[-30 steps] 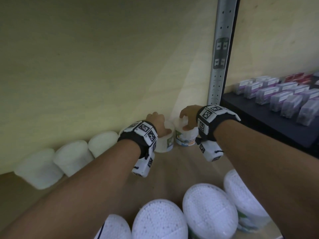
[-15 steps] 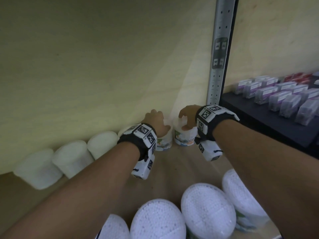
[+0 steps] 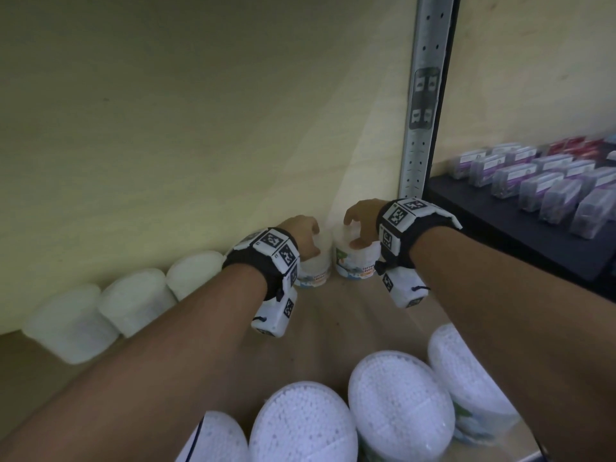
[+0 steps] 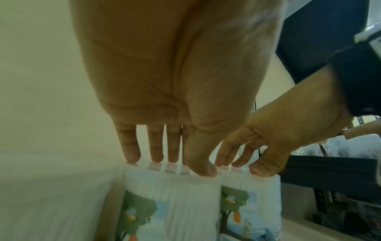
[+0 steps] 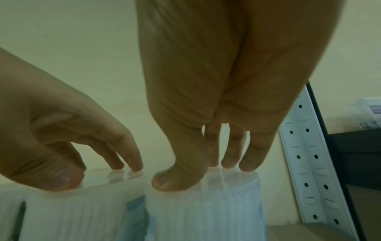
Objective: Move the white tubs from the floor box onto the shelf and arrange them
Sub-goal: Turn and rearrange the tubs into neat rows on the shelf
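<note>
Two white tubs with picture labels stand side by side on the wooden shelf (image 3: 350,315) against the back wall. My left hand (image 3: 301,233) is over the left tub (image 3: 315,271); its straight fingers (image 4: 154,151) and thumb touch the lid top. My right hand (image 3: 358,225) is over the right tub (image 3: 355,265), fingertips (image 5: 230,161) and thumb resting on its lid in the same way. The left wrist view shows both tubs (image 4: 171,203) (image 4: 251,203) touching each other. Neither hand wraps round a tub's side.
A row of white tubs (image 3: 136,298) lines the back wall to the left. Several more tubs (image 3: 400,405) stand at the shelf's front edge under my forearms. A perforated metal post (image 3: 421,95) rises right of the right tub. Beyond it, a dark shelf (image 3: 533,248) carries small packets.
Both hands and their tubs have edged slightly back toward the wall, and the two tubs now stand closer together.
</note>
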`<action>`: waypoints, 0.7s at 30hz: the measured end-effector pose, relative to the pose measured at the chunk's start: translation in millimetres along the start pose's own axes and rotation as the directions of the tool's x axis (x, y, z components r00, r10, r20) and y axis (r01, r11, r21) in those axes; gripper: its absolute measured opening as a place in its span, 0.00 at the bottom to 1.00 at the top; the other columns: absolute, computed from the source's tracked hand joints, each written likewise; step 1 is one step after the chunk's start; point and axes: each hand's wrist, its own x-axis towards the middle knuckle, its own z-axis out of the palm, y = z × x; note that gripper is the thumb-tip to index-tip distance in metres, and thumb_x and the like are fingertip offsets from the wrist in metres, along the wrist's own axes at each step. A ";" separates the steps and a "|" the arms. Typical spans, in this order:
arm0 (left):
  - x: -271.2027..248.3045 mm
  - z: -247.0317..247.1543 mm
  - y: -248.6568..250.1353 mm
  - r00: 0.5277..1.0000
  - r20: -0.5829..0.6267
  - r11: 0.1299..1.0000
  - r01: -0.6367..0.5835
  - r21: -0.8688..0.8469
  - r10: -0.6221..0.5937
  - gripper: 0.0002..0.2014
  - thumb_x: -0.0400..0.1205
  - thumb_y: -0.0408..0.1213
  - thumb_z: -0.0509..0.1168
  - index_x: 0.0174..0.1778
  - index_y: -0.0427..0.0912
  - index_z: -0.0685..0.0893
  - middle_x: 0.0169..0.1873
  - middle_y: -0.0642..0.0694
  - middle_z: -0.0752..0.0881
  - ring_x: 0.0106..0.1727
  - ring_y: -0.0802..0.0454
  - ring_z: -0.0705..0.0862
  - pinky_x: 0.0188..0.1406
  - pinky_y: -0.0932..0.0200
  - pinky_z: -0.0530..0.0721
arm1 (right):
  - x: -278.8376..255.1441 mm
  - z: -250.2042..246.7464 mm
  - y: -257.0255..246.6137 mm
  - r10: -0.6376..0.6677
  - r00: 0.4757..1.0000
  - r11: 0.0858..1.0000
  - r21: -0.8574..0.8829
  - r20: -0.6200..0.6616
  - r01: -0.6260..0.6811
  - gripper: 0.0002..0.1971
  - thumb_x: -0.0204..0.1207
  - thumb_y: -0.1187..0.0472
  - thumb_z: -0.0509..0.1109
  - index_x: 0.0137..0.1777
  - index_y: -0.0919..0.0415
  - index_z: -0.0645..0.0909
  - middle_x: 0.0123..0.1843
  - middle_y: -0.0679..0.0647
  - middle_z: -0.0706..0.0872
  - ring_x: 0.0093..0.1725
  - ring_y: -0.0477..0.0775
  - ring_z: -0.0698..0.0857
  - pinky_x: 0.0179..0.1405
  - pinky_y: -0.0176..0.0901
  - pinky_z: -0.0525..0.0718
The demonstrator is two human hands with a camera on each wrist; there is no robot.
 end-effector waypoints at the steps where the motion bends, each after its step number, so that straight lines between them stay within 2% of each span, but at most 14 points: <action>1: 0.0 -0.7 -0.8 1.000 0.006 1.000 -0.007 -0.010 0.007 0.26 0.83 0.38 0.66 0.77 0.40 0.70 0.76 0.41 0.71 0.74 0.42 0.73 0.71 0.52 0.74 | 0.6 0.3 0.2 0.003 1.000 1.000 0.001 0.002 -0.003 0.31 0.73 0.49 0.74 0.75 0.56 0.73 0.75 0.55 0.74 0.74 0.57 0.75 0.72 0.46 0.72; 7: -0.6 -3.0 -2.6 0.999 0.025 0.999 -0.049 0.011 0.049 0.25 0.82 0.35 0.66 0.76 0.42 0.71 0.75 0.42 0.72 0.74 0.43 0.74 0.71 0.51 0.74 | -0.6 -0.1 -1.2 -0.010 1.000 1.000 -0.027 0.018 0.011 0.32 0.73 0.47 0.74 0.74 0.56 0.73 0.75 0.55 0.75 0.73 0.58 0.76 0.72 0.48 0.73; 10: -1.1 -3.6 -1.7 0.998 0.021 0.997 -0.066 0.033 0.065 0.25 0.82 0.36 0.66 0.76 0.41 0.71 0.75 0.42 0.73 0.74 0.43 0.74 0.71 0.52 0.75 | -2.7 -3.0 -2.3 -0.016 1.000 0.999 -0.030 0.024 0.016 0.32 0.73 0.47 0.74 0.75 0.57 0.73 0.75 0.55 0.75 0.73 0.58 0.76 0.71 0.45 0.73; 14: -5.7 -5.8 1.3 0.996 0.033 0.994 -0.086 0.066 0.084 0.25 0.82 0.36 0.67 0.76 0.40 0.71 0.74 0.41 0.73 0.73 0.43 0.75 0.70 0.52 0.75 | -3.9 -8.5 -4.9 -0.003 0.996 1.000 -0.009 0.087 0.004 0.30 0.78 0.54 0.71 0.77 0.62 0.70 0.78 0.57 0.72 0.76 0.56 0.74 0.72 0.40 0.70; 16: -10.3 -5.8 3.8 0.993 0.045 0.990 -0.112 0.083 0.108 0.25 0.82 0.36 0.67 0.75 0.40 0.71 0.73 0.41 0.74 0.72 0.42 0.76 0.69 0.52 0.75 | -7.9 -9.8 -4.5 -0.011 0.996 1.000 -0.005 0.087 0.011 0.29 0.76 0.53 0.73 0.76 0.62 0.72 0.77 0.55 0.73 0.75 0.54 0.74 0.70 0.37 0.69; 19: -21.1 -7.5 11.0 0.986 0.063 0.981 -0.161 0.110 0.154 0.25 0.81 0.38 0.68 0.74 0.39 0.72 0.73 0.41 0.74 0.71 0.42 0.76 0.69 0.52 0.75 | -16.7 -14.5 -3.0 -0.001 0.993 0.999 -0.031 0.120 0.005 0.32 0.75 0.51 0.74 0.77 0.61 0.70 0.78 0.56 0.72 0.76 0.56 0.73 0.72 0.41 0.70; 21: -29.7 -10.2 18.7 0.978 0.100 0.971 -0.196 0.136 0.184 0.26 0.81 0.38 0.69 0.74 0.37 0.71 0.74 0.40 0.73 0.72 0.42 0.75 0.68 0.52 0.75 | -24.5 -17.6 -2.1 0.024 0.986 0.999 -0.041 0.162 -0.017 0.31 0.77 0.56 0.73 0.77 0.65 0.70 0.78 0.58 0.72 0.77 0.59 0.73 0.72 0.45 0.71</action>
